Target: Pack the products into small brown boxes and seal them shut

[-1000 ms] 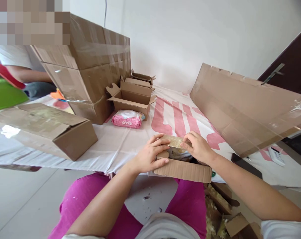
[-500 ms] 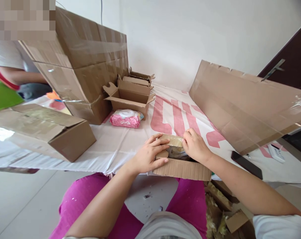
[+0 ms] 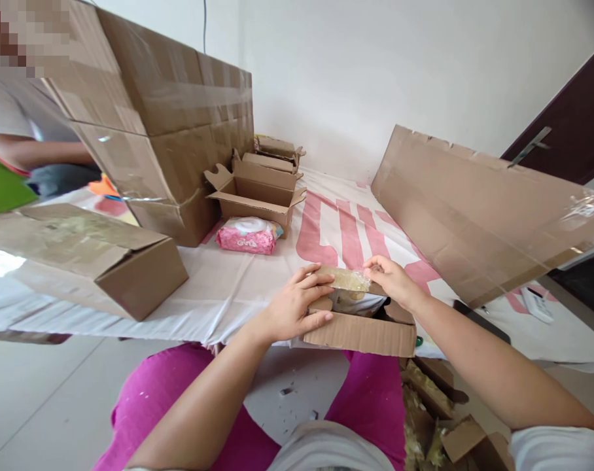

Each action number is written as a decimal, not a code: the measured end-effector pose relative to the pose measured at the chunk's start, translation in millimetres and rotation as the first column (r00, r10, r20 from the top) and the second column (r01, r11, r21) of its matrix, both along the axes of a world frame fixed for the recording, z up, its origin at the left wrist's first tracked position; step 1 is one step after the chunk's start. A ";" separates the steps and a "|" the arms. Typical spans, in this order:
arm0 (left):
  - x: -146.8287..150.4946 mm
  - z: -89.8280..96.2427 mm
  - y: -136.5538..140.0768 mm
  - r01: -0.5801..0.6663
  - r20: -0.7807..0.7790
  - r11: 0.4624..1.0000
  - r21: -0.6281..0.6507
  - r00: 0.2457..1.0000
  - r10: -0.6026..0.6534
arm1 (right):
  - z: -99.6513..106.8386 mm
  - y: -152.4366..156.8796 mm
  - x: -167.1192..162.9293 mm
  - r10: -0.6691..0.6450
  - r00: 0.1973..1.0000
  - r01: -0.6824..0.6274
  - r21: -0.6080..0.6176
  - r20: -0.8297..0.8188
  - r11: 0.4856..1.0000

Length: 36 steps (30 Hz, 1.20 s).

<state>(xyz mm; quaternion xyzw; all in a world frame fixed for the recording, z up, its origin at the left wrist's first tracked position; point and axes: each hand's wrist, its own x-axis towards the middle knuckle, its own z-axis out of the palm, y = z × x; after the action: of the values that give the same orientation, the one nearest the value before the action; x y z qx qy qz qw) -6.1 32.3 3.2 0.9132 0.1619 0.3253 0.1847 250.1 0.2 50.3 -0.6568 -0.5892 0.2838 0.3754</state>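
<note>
At the table's near edge lies a small cardboard box (image 3: 358,335), its top partly open and something pale and wrapped showing inside. My left hand (image 3: 297,304) grips its left end, fingers across the flap and thumb over the front side. My right hand (image 3: 392,281) pinches a crinkled strip of clear packing tape (image 3: 362,281) at the right end of the box's far flap. That flap carries a yellowish taped patch. What sits deeper in the box is hidden in shadow.
Beyond stand open boxes (image 3: 258,190) and a pink wipes pack (image 3: 248,235). Large stacked cartons (image 3: 179,124) rise at left, near a closed box (image 3: 144,281) and a seated person (image 3: 32,144). A cardboard sheet (image 3: 464,209) and phone (image 3: 483,320) lie right; torn cardboard (image 3: 439,405) is below.
My right hand has moved slightly right, drawing up the tape, which now shows bunched at its fingertips. More of the box's opening and right flap is visible. My left hand stays put.
</note>
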 end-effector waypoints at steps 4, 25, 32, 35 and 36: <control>0.6 -1.6 0.1 0.002 0.012 1.000 0.011 1.000 -0.002 | 4.9 -3.4 -7.8 0.059 0.981 -0.068 0.041 0.187 0.997; -2.6 -0.5 -1.3 -0.039 -0.025 0.999 0.004 0.999 0.039 | -6.6 -6.3 35.3 -0.090 0.771 -0.107 0.268 0.630 0.958; -5.8 -0.9 1.2 -0.046 -0.007 0.998 -0.031 0.999 0.046 | -24.6 -41.4 144.5 -0.469 0.778 0.368 0.302 0.419 0.879; -0.1 -2.0 0.3 -0.026 0.014 0.998 -0.051 1.000 0.027 | -39.3 -61.0 157.3 -0.405 0.888 0.339 0.286 0.219 0.897; 1.0 -2.5 0.4 -0.017 0.020 0.998 -0.062 1.000 0.018 | -42.8 -66.7 155.3 -0.372 0.913 0.315 0.288 0.169 0.904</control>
<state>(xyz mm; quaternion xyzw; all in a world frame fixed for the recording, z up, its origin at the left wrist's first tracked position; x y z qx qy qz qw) -5.0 32.8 0.7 0.9022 0.1780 0.3312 0.2115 405.5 -66.5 7.5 -0.7243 -0.5329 0.0603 0.4333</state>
